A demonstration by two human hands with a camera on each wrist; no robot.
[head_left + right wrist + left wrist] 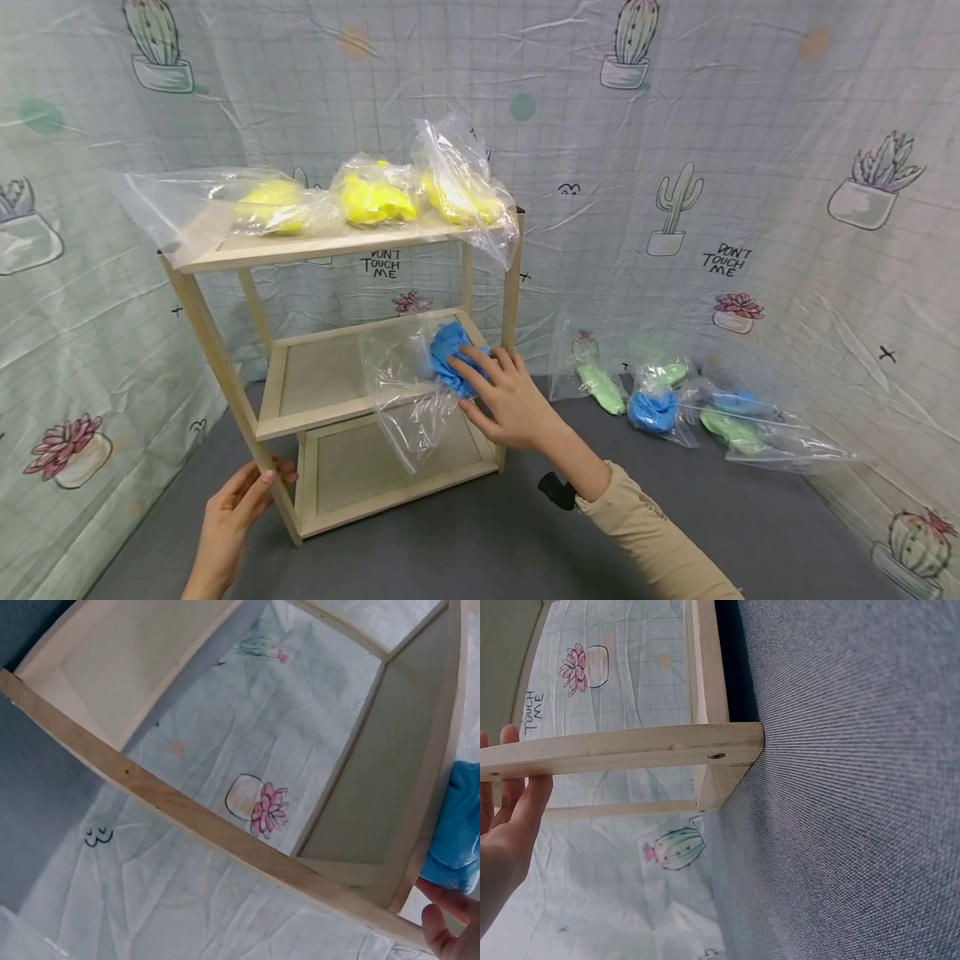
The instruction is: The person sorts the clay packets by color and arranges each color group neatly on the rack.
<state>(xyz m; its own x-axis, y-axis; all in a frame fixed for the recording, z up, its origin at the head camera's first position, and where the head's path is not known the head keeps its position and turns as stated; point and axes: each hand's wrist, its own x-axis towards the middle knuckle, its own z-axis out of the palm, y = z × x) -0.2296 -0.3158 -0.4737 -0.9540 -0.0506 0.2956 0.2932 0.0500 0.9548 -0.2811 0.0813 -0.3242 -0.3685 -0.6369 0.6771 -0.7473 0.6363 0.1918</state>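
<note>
A wooden shelf rack (pixel 330 415) with three levels stands on the dark grey surface. My left hand (pixel 238 498) grips its front left post (pixel 630 750), thumb in front and fingers behind. At the right end of the middle shelf, my right hand (pixel 513 400) holds a clear plastic bag (pixel 408 417) by the soft, wrinkled blue lump (pixel 450 354) inside it. Its fingers lie over the lump, with the thumb lower down. The bag's loose end hangs over the shelf's front edge. In the right wrist view, the blue lump (pixel 457 825) shows just above the shelf board.
On the top shelf lie three clear bags with yellow lumps (pixel 375 200). To the right on the surface are bags holding green lumps (pixel 600 389) and blue lumps (pixel 652 412). A cactus-print curtain (pixel 570 108) surrounds the space. A small black object (pixel 557 492) sits beside my right wrist.
</note>
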